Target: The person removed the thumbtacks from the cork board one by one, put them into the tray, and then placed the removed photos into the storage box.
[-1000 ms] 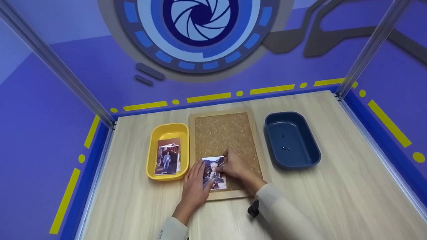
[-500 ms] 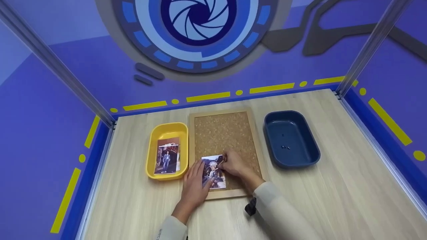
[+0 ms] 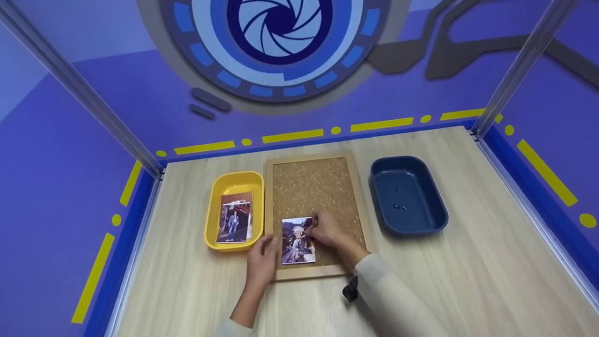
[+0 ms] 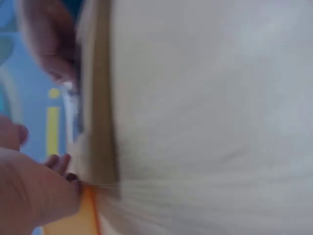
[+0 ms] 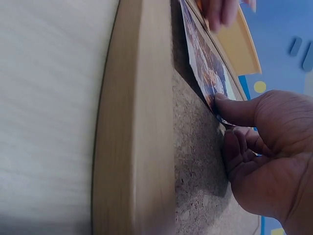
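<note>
A photo print (image 3: 294, 250) of a figure in pale headwear lies over the lower left part of a wood-framed corkboard (image 3: 311, 187). My right hand (image 3: 329, 232) pinches the photo's right edge. In the right wrist view, the right thumb lies on top of the photo (image 5: 205, 63), which slants up off the cork, with the other fingers curled at its edge. My left hand (image 3: 262, 262) is beside the frame's left side, between the board and the yellow tray, its fingers loosely bent and holding nothing. The left wrist view is blurred.
Left of the board stands a yellow tray (image 3: 210, 213) with several photos (image 3: 234, 222) in it. A navy tray (image 3: 433, 201) on the right holds several tiny dark pieces (image 3: 399, 207). Blue-purple panels (image 3: 117, 93) enclose the wooden tabletop (image 3: 491, 262).
My left hand has come off the photo and moved left and toward me, past the board's frame. My right hand keeps pinching the photo in nearly the same place.
</note>
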A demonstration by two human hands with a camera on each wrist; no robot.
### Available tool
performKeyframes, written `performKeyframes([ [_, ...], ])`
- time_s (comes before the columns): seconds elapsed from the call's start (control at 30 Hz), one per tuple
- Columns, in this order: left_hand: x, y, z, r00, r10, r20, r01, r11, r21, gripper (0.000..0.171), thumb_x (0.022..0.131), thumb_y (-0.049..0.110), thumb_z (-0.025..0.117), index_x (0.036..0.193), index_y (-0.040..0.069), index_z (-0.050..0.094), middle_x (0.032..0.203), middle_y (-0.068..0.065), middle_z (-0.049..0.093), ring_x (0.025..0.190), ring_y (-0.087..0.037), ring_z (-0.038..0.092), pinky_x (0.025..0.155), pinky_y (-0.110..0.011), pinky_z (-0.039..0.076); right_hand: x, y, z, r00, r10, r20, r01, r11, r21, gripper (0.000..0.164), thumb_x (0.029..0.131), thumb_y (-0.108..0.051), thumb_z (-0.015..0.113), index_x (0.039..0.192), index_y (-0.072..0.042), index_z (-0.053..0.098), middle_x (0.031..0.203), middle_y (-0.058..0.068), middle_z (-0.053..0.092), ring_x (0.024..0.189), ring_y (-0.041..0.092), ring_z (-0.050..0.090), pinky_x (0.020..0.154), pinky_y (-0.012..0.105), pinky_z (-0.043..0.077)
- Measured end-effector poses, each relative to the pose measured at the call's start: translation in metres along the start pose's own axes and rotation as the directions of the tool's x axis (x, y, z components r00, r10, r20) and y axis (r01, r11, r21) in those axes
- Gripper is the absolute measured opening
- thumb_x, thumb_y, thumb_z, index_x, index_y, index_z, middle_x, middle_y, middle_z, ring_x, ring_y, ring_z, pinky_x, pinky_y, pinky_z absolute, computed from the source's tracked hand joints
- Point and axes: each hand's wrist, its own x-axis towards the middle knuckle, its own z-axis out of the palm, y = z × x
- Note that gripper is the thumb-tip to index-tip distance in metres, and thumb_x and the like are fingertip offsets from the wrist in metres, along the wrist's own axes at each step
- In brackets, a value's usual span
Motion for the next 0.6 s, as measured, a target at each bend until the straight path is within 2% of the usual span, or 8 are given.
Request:
performKeyframes([
  [0.07,-0.003,0.004,-0.010,0.997,-0.076,-0.034,0.074,0.996,-0.058,0.040,0.111,0.026,0.057,0.134,-0.004,0.068,0.138,-0.024,0.071,0.136,-0.041,0.063,0.120,-0.054,0.048,0.000,0.000,0.000,1.000,-0.001,0.000,0.001,1.000,0.002,0.035,0.078,0.000,0.087,0.076,-0.004,0.053,0.069,-0.006,0.044,0.066,0.013,0.043,0.060,0.025,0.033],
  [0.17,-0.004,0.005,-0.026,0.981,-0.188,-0.051,0.180,0.974,-0.137,0.046,0.113,0.034,0.050,0.128,-0.004,0.073,0.131,-0.021,0.075,0.127,-0.035,0.070,0.115,-0.049,0.053,0.000,-0.001,0.001,1.000,0.007,-0.001,-0.007,1.000,0.014,0.034,0.078,0.000,0.087,0.077,-0.002,0.054,0.069,-0.006,0.044,0.066,0.013,0.043,0.060,0.025,0.033],
  [0.3,0.000,0.000,-0.046,0.957,-0.280,-0.071,0.261,0.944,-0.203,0.058,0.112,0.047,0.049,0.120,-0.004,0.075,0.116,-0.017,0.080,0.105,-0.022,0.076,0.092,-0.032,0.062,0.000,-0.002,0.002,1.000,0.013,0.001,-0.013,1.000,0.024,0.032,0.078,0.001,0.086,0.077,0.000,0.054,0.069,-0.006,0.042,0.065,0.013,0.042,0.059,0.025,0.032],
  [0.4,0.003,-0.008,-0.056,0.943,-0.311,-0.114,0.288,0.940,-0.183,0.056,0.111,0.049,0.052,0.117,-0.003,0.071,0.109,-0.015,0.077,0.097,-0.018,0.070,0.080,-0.026,0.056,-0.001,-0.001,0.002,1.000,0.018,-0.006,-0.018,0.999,0.027,0.034,0.077,0.002,0.086,0.075,-0.002,0.052,0.068,-0.006,0.042,0.065,0.013,0.041,0.059,0.024,0.032],
  [0.53,0.010,-0.019,-0.066,0.930,-0.324,-0.176,0.302,0.943,-0.138,0.052,0.109,0.050,0.054,0.126,0.000,0.058,0.113,-0.011,0.062,0.103,-0.021,0.055,0.083,-0.030,0.047,-0.001,0.001,0.002,1.000,0.025,-0.008,-0.025,0.999,0.039,0.038,0.077,0.002,0.087,0.074,-0.006,0.050,0.068,-0.006,0.042,0.065,0.012,0.042,0.059,0.024,0.032],
  [0.6,0.015,-0.024,-0.071,0.924,-0.321,-0.206,0.298,0.945,-0.136,0.056,0.108,0.051,0.055,0.132,0.000,0.050,0.118,-0.011,0.054,0.107,-0.023,0.049,0.086,-0.033,0.045,0.000,0.002,0.002,1.000,0.022,-0.004,-0.022,0.999,0.047,0.038,0.077,0.002,0.087,0.075,-0.006,0.050,0.068,-0.006,0.041,0.065,0.012,0.041,0.059,0.024,0.032],
])
